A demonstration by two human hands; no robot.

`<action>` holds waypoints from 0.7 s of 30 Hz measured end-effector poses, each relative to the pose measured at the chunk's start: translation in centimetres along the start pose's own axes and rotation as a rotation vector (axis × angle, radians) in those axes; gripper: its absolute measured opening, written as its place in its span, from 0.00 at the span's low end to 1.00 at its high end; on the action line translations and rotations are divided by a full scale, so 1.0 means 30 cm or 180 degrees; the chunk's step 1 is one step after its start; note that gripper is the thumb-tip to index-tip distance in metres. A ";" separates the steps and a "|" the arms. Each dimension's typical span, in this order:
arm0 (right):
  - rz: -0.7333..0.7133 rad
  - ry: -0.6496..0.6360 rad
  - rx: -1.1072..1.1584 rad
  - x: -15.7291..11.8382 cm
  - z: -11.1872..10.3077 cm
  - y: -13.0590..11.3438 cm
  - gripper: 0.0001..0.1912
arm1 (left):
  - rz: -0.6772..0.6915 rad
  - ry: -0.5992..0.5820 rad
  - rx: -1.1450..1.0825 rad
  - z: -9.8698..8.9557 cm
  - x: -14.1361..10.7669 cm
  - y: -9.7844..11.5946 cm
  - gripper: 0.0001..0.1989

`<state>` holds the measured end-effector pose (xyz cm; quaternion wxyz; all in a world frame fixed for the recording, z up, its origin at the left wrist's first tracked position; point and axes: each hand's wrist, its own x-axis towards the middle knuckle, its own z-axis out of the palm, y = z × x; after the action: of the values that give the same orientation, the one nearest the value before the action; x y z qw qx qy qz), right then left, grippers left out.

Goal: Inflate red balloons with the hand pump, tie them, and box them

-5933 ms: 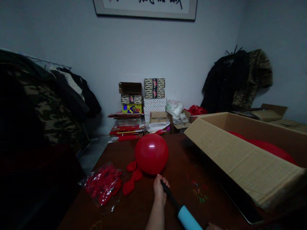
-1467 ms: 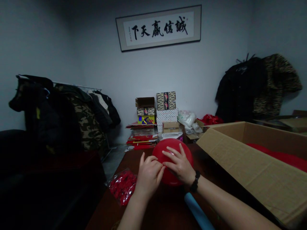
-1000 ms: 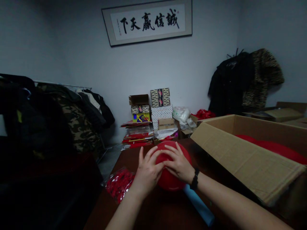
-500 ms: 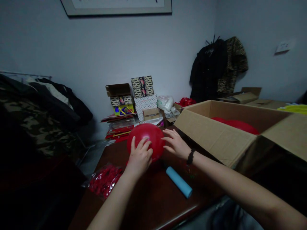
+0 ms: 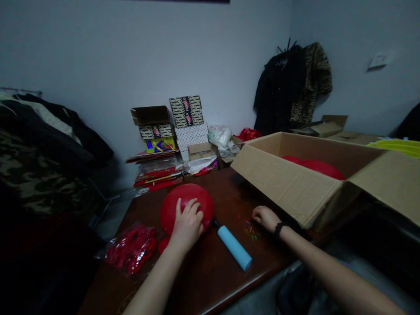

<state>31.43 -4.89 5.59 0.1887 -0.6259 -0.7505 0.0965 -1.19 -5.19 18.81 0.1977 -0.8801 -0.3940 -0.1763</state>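
Observation:
A round, inflated red balloon [image 5: 170, 204] rests on the dark table. My left hand [image 5: 187, 224] lies over its near side, fingers bent and holding it. To the right, my right hand [image 5: 266, 218] is low over the table with its fingers curled together; whatever they pinch is too small to make out. Just left of those fingers lie several small coloured rubber bands [image 5: 251, 232]. Between the hands is a light blue balloon pump [image 5: 234, 247], its dark nozzle end beside the balloon. A clear bag of red balloons [image 5: 131, 248] lies left of my left hand.
An open cardboard box [image 5: 288, 186] with red balloons [image 5: 316, 168] inside stands at the right. Behind the table are stacked boxes [image 5: 187, 113], red papers [image 5: 157, 175] and a white plastic bag [image 5: 220, 136]. Clothes [image 5: 49, 144] hang at the left, a black coat [image 5: 278, 87] at the back.
My right hand has left the balloon's side and moved right and down to the rubber bands, its fingers now curled. The left hand stays on the balloon. The view has tilted down.

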 end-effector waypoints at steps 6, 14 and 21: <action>0.0249 -0.0149 -0.0092 0.032 0.089 0.001 0.13 | 0.0007 -0.0053 -0.0135 0.005 -0.001 0.023 0.05; 0.0729 -0.0012 -0.0326 0.063 0.158 -0.063 0.15 | 0.0012 -0.0005 -0.0243 -0.004 -0.015 0.028 0.07; 0.0668 0.0199 0.0198 0.061 0.149 -0.086 0.13 | -0.0049 0.0053 -0.0313 -0.026 -0.040 0.003 0.06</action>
<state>27.03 -3.20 2.81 0.2201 -0.6976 -0.6712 0.1194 -2.00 -6.39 18.90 0.1561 -0.8842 -0.3900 -0.2043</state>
